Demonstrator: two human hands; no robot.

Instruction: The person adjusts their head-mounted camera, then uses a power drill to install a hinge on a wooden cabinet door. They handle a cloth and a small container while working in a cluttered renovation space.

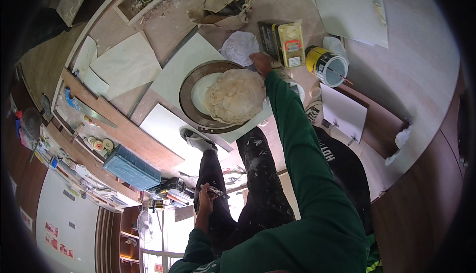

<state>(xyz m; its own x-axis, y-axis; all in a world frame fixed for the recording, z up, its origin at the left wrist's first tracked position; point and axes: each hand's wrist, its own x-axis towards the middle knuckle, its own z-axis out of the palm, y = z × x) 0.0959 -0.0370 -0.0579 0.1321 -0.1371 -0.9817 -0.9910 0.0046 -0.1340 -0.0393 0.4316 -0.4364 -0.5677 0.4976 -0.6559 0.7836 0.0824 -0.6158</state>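
Across the dusty floor (292,5), boards, bags and containers are spread, with a blue crate (131,169) and a blue-handled saw (91,110) seen toward the left. By the right hand (262,63), extended on a green sleeve (305,144), the edge of a crumpled white bag (239,49) is met; its fingers are bent downward, but whether that grip is closed on the bag cannot be told. Just beside it, toward the right, a black-and-yellow box (285,44) is placed, and farther right a yellow-and-black bucket (320,62) is tipped toward the camera. Below the bag, a brown ring (187,97) is laid on a pale board (201,47) and partly covered by a round, wrinkled, beige thing (235,97). In the left hand (205,201), held low before the dark trousers (263,183), a slender object (214,191) is clamped by the grip. At the right, a person in black (344,169) is partly hidden by the sleeve.
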